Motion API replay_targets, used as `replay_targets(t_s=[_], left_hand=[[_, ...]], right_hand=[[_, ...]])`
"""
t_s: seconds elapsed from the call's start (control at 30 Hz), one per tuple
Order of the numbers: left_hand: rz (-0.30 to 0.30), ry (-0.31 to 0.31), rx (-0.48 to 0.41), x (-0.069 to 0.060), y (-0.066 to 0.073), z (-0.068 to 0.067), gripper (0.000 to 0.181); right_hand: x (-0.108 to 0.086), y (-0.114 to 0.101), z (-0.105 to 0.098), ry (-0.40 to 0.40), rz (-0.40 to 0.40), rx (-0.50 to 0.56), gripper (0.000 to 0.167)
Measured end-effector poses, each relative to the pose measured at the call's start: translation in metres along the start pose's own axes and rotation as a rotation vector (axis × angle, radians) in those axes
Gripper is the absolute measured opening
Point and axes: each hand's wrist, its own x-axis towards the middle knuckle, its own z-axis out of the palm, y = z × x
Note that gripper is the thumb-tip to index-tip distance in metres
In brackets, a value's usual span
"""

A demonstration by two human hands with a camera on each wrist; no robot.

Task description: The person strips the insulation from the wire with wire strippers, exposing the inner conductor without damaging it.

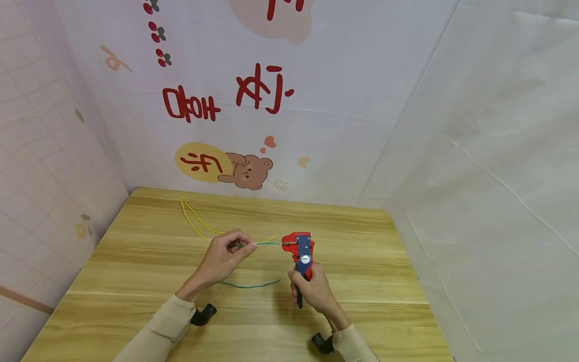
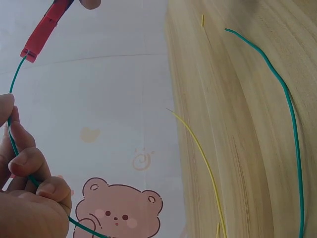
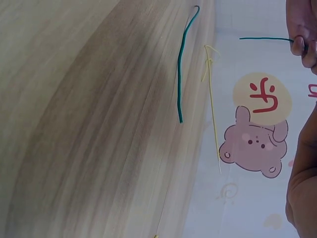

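My left hand [image 1: 226,254] pinches a thin green wire [image 1: 268,244] between thumb and fingers, and its free end points right. In my right hand [image 1: 314,289] I grip a red and blue wire stripper [image 1: 304,246] by its handles, nose turned left. The left wrist view shows the wire's end at the stripper's red nose [image 2: 44,29]; how deep it sits is hard to tell. Nearer me, a length of green wire [image 1: 251,287] lies on the table. Whether it joins the held wire is hidden behind my left forearm.
A looped yellow wire [image 1: 194,213] lies behind my left hand, one end bare [image 2: 169,110]. A short yellow piece [image 2: 202,21] rests on the wooden table [image 1: 362,241]. Printed fabric walls [image 1: 339,151] rise at the back and sides.
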Motion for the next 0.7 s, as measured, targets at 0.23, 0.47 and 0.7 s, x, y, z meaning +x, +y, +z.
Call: replay_targets(t_s=[0.23,0.47,0.7], left_hand=[[-0.003,0.008,0.005,0.0001,0.0004,-0.0019,0.008],[-0.007,0.016,0.011,0.0007,-0.0004,-0.0051,0.006],[-0.018,0.013,0.008,0.0011,0.0003,-0.0062,0.008]], right_hand=[[0.0013,-0.0003,-0.0012,0.013,-0.004,0.006,0.028],[0.0007,-0.0007,-0.0035,0.027,-0.012,0.022,0.026],[0.0013,-0.0009,-0.0050,0.032,-0.015,0.019,0.028]])
